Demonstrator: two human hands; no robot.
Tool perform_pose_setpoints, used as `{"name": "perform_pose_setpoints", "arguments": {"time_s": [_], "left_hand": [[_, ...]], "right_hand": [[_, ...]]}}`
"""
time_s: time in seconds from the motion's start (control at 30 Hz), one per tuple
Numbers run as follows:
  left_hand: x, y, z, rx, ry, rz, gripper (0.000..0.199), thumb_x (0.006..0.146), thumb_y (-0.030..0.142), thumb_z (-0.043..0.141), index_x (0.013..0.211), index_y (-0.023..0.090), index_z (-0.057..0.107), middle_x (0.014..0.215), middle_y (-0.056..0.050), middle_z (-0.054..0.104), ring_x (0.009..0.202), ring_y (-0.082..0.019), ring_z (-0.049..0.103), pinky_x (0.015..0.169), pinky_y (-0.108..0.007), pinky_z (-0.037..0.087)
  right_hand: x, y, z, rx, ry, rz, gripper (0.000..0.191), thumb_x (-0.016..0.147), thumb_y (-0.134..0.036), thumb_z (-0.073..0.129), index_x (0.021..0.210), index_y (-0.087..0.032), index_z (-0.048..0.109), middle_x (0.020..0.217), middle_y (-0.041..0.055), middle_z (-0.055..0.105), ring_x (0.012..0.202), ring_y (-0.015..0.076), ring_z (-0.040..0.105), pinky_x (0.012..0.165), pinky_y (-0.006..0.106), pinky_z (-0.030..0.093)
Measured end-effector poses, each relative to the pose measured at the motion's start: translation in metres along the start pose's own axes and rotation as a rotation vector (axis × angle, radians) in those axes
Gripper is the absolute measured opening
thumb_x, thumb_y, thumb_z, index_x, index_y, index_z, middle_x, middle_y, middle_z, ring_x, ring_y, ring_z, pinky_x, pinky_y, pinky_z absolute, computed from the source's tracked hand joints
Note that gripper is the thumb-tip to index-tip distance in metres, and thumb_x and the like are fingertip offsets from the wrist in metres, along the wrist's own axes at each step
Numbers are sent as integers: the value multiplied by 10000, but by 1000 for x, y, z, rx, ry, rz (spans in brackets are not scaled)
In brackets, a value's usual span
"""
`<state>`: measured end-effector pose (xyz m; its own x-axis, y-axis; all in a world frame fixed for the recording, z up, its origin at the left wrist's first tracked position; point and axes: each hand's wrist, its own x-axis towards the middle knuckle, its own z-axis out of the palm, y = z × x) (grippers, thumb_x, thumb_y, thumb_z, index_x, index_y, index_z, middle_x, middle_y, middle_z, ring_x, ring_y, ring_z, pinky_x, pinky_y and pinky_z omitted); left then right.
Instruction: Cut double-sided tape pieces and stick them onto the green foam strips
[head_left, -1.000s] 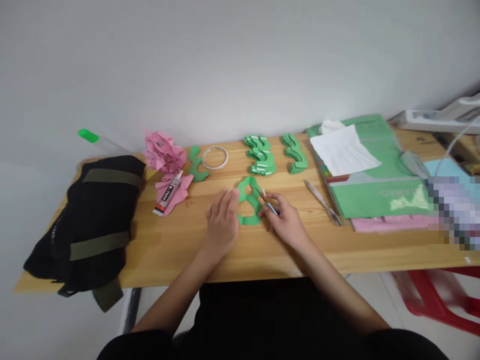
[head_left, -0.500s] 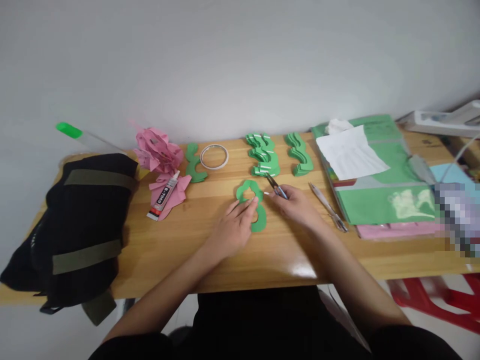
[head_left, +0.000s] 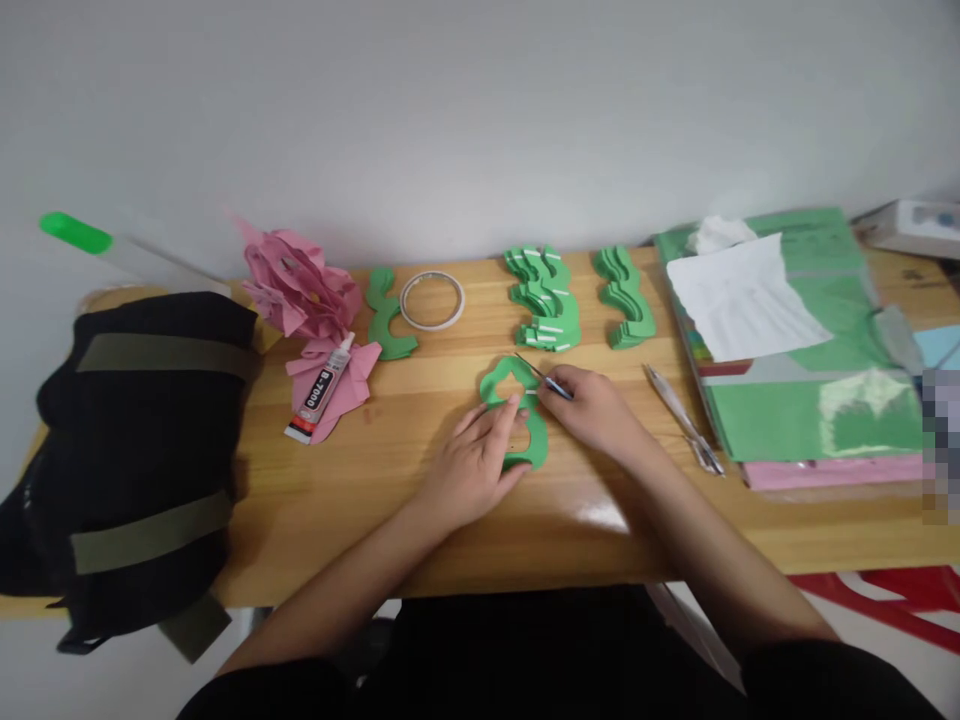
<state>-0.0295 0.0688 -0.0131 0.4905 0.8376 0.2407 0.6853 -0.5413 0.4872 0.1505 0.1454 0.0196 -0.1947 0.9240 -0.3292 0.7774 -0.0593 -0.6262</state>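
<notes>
Flat on the table lies a green figure-eight-shaped cut-out (head_left: 538, 440). My left hand (head_left: 469, 470) rests over its left side with the fingers stretched out, covering part of it. At the cut-out's right edge, my right hand (head_left: 589, 405) is closed around small scissors (head_left: 556, 388) with dark blades pointing up and left. A short white strip (head_left: 532, 391) lies across the cut-out by my right fingertips. Behind it are a stack of green wavy pieces with white strips (head_left: 547, 318), a plainer green stack (head_left: 625, 300) and a ring of tape (head_left: 460, 315).
To the left are a black bag (head_left: 157, 430), a pink paper flower (head_left: 300, 285) and a glue tube (head_left: 319, 390) on pink paper. A pen (head_left: 679, 410) and packs of green sheets (head_left: 810, 420) with a white tissue (head_left: 742, 300) lie right. Another green piece (head_left: 394, 345) sits beside the tape.
My right hand has moved in against the cut-out, and the white strip from its fingertips now lies on the green paper. My left hand stays on the cut-out. The view has shifted slightly.
</notes>
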Motion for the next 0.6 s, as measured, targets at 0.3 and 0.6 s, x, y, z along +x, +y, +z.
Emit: {"name": "perform_pose_setpoints", "arguments": {"time_s": [0.3,0.6], "left_hand": [[1,0,-1,-21,-3,4,918,893,294,634,1533,155,-9,1253,-141,675,1205,-285,616,1029,-490,472],[0,-1,1,-19,-14,-15,915,900,302,620,1536,173,-25,1262,-134,673,1231,-280,596,1051,-487,437]], "right_hand": [[-3,-6,5,-218,16,58,152,853,-282,538,789,-186,638,771,87,720,708,218,631,610,273,350],[-1,-6,8,-272,43,77,204,866,-323,558,851,-171,693,843,117,746,763,242,661,590,283,341]]}}
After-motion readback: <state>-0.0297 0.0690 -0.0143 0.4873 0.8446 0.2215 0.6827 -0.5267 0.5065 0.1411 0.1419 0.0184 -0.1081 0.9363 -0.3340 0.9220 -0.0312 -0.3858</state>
